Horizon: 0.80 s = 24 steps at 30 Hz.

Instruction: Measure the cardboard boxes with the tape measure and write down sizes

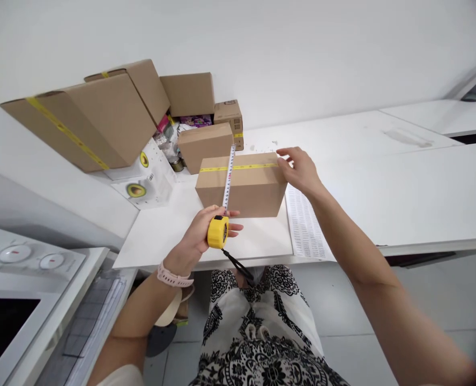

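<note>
A closed cardboard box [250, 192] with yellow tape along its top stands near the table's front edge. My left hand [200, 228] is closed round a yellow tape measure [217, 232], in front of the box's left part. The white measuring blade [229, 179] runs from its case up across the box's front and top to the far side. A black wrist strap [238, 264] hangs from the case. At the box's right end my right hand [300, 170] rests with its fingers bent against the top corner; the palm side is hidden.
Several cardboard boxes [105, 120] are stacked at the left against the wall, above white cartons with avocado pictures [147, 182]. Another box [206, 142] stands behind the taped one. Printed sheets [306, 225] lie on the white table [402, 198]. A microwave [24, 273] stands lower left.
</note>
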Each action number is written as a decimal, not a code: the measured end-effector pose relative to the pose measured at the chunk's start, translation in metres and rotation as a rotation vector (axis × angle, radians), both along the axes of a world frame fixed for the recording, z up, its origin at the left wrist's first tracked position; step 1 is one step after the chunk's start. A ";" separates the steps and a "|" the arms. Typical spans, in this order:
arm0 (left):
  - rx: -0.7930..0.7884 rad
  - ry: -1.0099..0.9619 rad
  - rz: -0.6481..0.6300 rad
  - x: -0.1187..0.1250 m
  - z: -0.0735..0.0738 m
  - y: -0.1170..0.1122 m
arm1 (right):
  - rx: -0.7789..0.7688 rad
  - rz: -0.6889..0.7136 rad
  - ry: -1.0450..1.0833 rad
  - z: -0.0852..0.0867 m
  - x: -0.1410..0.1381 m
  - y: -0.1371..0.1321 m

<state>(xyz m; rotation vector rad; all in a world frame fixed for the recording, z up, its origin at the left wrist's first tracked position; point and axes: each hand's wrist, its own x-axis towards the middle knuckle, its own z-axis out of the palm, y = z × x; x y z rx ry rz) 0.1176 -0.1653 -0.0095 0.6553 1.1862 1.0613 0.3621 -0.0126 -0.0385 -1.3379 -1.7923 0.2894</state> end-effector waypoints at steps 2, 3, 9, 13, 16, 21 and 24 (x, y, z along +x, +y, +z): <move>-0.045 0.019 0.005 0.003 0.001 0.008 | 0.090 0.097 -0.085 0.009 -0.007 0.006; -0.056 0.030 0.008 0.005 0.001 0.013 | 0.115 0.152 -0.132 0.014 -0.012 0.010; -0.112 0.049 0.008 0.014 0.005 0.036 | 0.066 0.369 -0.386 0.026 -0.040 0.036; -0.134 0.085 -0.007 0.020 0.013 0.044 | -0.020 0.391 -0.480 0.025 -0.052 0.051; -0.144 0.064 -0.011 0.021 0.014 0.049 | -0.074 0.366 -0.512 0.026 -0.058 0.057; -0.164 0.004 -0.011 0.020 0.008 0.057 | -0.067 0.339 -0.582 0.029 -0.065 0.061; -0.170 -0.044 -0.027 0.019 0.004 0.058 | -0.070 0.337 -0.614 0.030 -0.069 0.066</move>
